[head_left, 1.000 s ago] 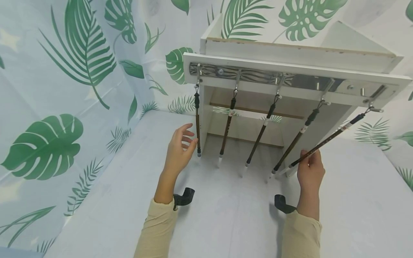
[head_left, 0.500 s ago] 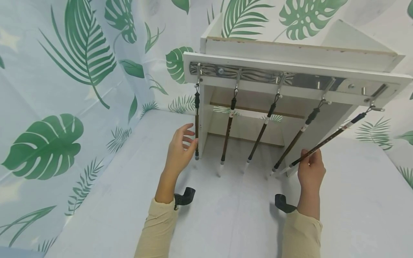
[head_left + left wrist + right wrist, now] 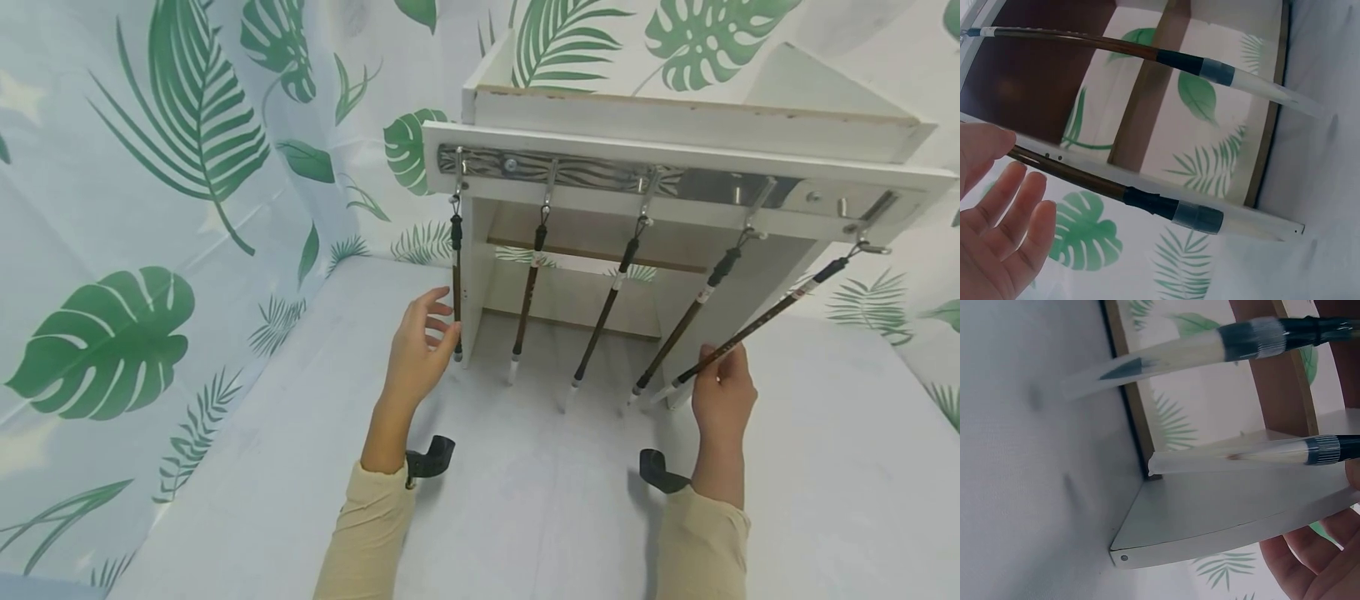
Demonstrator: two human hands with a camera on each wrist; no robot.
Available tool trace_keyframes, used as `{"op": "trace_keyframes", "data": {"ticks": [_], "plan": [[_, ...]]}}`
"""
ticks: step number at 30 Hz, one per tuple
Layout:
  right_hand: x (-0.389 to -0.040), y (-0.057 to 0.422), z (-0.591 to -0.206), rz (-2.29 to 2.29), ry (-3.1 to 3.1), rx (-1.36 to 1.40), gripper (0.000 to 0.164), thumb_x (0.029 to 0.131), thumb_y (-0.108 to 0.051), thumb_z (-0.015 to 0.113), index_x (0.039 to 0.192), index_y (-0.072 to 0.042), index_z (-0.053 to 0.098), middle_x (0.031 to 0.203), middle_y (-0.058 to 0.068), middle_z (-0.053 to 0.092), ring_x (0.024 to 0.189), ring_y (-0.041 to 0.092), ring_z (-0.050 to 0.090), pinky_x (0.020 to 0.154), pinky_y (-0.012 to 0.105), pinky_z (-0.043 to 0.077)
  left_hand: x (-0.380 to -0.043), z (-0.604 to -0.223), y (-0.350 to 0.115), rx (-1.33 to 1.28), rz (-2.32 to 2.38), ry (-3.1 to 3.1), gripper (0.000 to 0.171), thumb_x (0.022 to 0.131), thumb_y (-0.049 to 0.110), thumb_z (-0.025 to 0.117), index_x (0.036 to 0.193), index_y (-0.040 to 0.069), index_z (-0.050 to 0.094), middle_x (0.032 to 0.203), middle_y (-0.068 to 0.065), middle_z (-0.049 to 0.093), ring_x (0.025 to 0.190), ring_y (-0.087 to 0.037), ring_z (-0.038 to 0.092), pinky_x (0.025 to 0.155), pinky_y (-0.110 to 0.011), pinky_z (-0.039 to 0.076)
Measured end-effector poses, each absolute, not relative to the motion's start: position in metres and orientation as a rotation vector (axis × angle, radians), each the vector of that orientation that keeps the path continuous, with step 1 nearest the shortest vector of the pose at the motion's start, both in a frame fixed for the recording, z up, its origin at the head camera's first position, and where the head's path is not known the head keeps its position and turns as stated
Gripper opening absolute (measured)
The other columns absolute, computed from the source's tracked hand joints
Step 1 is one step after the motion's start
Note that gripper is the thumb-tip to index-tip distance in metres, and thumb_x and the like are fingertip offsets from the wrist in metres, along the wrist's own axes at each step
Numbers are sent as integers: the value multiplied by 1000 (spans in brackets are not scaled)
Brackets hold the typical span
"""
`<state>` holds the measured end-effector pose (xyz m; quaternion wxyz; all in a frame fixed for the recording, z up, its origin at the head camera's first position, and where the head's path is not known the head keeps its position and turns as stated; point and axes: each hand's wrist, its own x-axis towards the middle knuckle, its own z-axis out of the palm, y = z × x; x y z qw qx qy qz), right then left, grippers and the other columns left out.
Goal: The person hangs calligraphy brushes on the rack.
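Several brown-handled calligraphy brushes with clear plastic tip covers hang by loops from metal hooks. My right hand [image 3: 723, 396] pinches the rightmost brush [image 3: 772, 315] low on its handle, and this brush slants more than the others. In the right wrist view its covered tip [image 3: 1229, 459] points left, with the thumb at its side and other fingers [image 3: 1285, 556] curled lower down. My left hand [image 3: 420, 350] is beside the leftmost brush [image 3: 457, 275], fingers loosely bent and apart. The thumb overlaps that brush's handle; in the left wrist view the handle [image 3: 1072, 172] runs out past the thumb tip.
A white rack board [image 3: 682, 158] carries the hooks, fixed to the front of a white shelf unit [image 3: 690, 112]. Its side panel [image 3: 1222, 506] stands near my right fingers. White cloth [image 3: 555, 500] covers the surface below, and leaf-print cloth [image 3: 187, 167] hangs behind and left.
The free-hanging brushes sway slightly, the leftmost and second most visibly. Both hands stay nearly in place, and the rightmost brush hardly moves.
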<state>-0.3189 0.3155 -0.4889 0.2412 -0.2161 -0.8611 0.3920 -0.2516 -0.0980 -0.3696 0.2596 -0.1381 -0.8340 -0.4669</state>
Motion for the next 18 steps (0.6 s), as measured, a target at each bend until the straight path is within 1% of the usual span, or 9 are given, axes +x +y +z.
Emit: {"op": "trace_keyframes", "data": {"ticks": [6,12,15,18], "plan": [[-319,312,-489,1083,-2368,-593,40,91,-57,31,131,-56,26,138,-4,46,122,29,49,87,56,46,-251,-368,-100,-362,-1236,-2277,44,89,13,57,130,7,42,105,-13,56,87,-22,60,69,-32,53],[-327,308,-493,1035,-2457,-513,42,93,-53,29,134,-55,19,136,4,49,121,36,48,84,62,44,-250,-363,-106,-363,-1208,-2245,43,90,13,56,130,7,43,106,-13,56,86,-23,60,69,-34,53],[-327,304,-499,980,-2526,-456,45,95,-49,30,137,-52,17,139,4,46,120,40,47,81,64,43,-248,-366,-112,-336,-1213,-2269,44,90,13,55,131,8,41,108,-13,55,88,-23,60,70,-34,53],[-326,305,-502,902,-2622,-361,48,96,-45,29,142,-44,16,140,8,44,117,44,48,77,66,43,-247,-371,-120,-305,-1172,-2317,47,90,14,54,133,8,38,112,-13,53,91,-23,59,72,-35,53]]}}
